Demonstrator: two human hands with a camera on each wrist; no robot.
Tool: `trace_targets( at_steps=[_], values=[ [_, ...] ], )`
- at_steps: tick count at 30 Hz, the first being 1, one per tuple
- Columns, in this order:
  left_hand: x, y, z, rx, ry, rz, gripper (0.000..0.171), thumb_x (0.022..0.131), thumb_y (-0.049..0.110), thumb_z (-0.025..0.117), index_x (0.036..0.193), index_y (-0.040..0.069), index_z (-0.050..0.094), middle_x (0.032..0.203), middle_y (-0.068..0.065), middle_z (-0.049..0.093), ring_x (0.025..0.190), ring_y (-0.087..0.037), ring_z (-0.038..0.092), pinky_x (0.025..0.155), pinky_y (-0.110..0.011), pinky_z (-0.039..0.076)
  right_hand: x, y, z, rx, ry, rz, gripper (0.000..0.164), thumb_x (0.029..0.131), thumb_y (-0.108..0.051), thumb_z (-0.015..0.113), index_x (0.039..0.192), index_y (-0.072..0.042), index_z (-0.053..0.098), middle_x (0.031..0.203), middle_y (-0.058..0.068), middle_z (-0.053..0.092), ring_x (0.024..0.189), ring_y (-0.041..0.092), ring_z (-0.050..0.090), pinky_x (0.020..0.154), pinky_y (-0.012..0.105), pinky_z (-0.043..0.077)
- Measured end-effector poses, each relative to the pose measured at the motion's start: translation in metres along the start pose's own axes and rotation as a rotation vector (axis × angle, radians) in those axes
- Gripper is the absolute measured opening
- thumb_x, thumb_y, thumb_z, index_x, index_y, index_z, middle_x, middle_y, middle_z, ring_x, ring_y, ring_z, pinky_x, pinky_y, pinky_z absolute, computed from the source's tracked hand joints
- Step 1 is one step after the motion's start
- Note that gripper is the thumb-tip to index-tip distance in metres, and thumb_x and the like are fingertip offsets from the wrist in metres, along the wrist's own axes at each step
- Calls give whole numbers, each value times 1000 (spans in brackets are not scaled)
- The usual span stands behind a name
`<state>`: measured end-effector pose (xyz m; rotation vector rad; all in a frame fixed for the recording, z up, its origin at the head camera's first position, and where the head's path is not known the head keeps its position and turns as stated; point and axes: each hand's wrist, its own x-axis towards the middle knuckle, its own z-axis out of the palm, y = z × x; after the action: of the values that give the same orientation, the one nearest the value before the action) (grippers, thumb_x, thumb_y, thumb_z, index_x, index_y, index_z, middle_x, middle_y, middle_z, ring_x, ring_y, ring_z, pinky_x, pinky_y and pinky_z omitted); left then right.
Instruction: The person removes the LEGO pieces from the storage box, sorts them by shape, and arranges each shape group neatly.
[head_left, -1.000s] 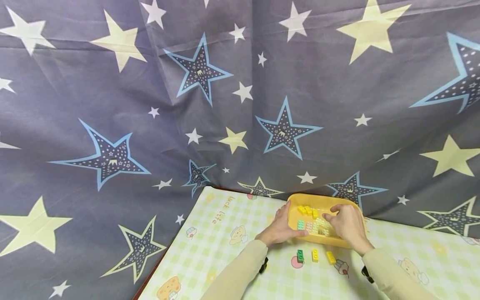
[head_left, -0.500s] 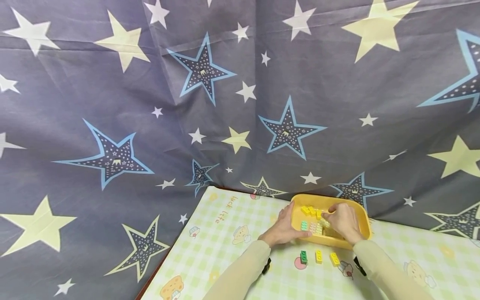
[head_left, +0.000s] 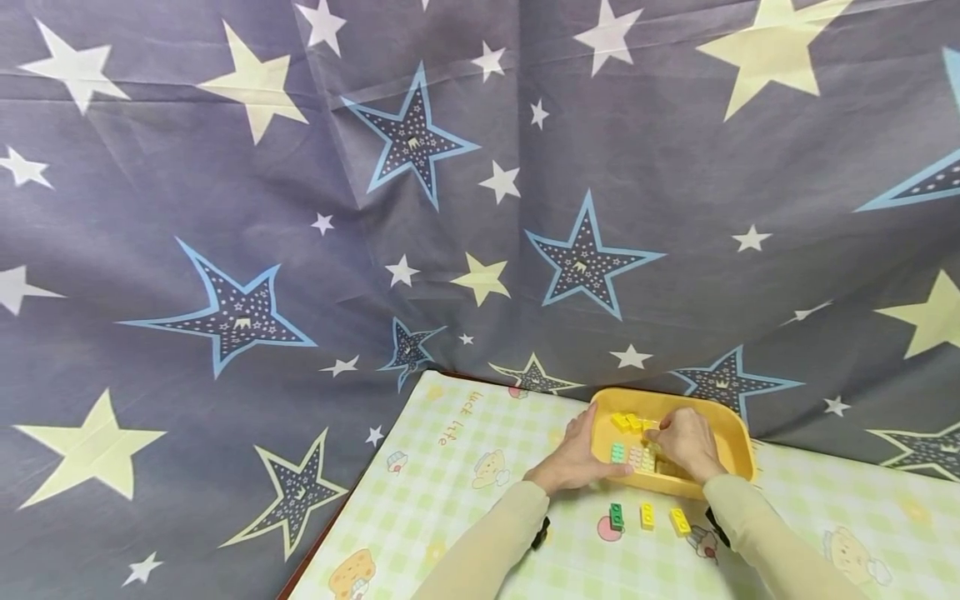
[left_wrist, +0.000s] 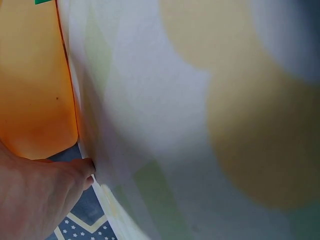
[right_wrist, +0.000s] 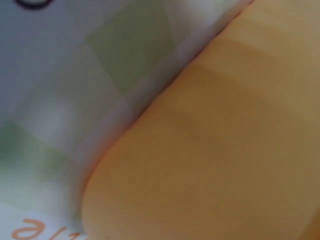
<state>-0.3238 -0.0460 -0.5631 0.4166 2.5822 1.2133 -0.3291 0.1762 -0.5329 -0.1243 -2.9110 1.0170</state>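
Note:
A yellow plastic tray (head_left: 738,433) stands on the table by the curtain. My left hand (head_left: 576,457) grips its left end, thumb along the front wall and fingers round the left side. Inside the tray, my right hand (head_left: 688,440) bends down among the toy bricks, fingertips close to a yellow brick (head_left: 649,425); whether they pinch one is hidden. Other yellow bricks (head_left: 621,421) lie at the back left. Along the front are a mint green brick (head_left: 617,452), a pale pink brick (head_left: 635,457) and a pale yellow brick (head_left: 648,459).
In front of the tray, a dark green brick (head_left: 617,517), a yellow brick (head_left: 647,516) and another yellow brick (head_left: 680,522) lie on the checked tablecloth (head_left: 480,508). A star-patterned curtain (head_left: 450,217) hangs directly behind the table.
My right hand has moved lower and further left over the bricks, its fingers closer together. The left hand keeps its hold on the tray. The whole head view has shifted slightly.

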Motion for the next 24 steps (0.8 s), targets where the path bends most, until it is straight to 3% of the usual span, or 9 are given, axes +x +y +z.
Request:
trace_targets(
  at_steps=[10,17,24],
  values=[
    [0,1,1,2,-2,1,127,86,57,89,177,35,4,186,-4,16,174,-31,13,137,-59,29,4,3,6,25,-34,12,37,88,-18,89,60,-6,68,51,-3,48,52,14,43,50,27,33],
    [0,1,0,-6,-2,2,127,85,56,89,177,34,4,186,-2,16,174,-28,13,137,-57,29,6,4,8,26,-29,15,32,88,-15,85,62,-4,70,54,-1,55,54,16,46,51,28,35],
    [-3,2,-3,2,5,14,128,85,54,90,178,31,5,185,-3,17,173,-31,15,137,-57,29,7,3,10,49,-15,24,34,90,-13,83,61,-5,68,51,-3,49,51,14,43,50,28,33]
  ],
)
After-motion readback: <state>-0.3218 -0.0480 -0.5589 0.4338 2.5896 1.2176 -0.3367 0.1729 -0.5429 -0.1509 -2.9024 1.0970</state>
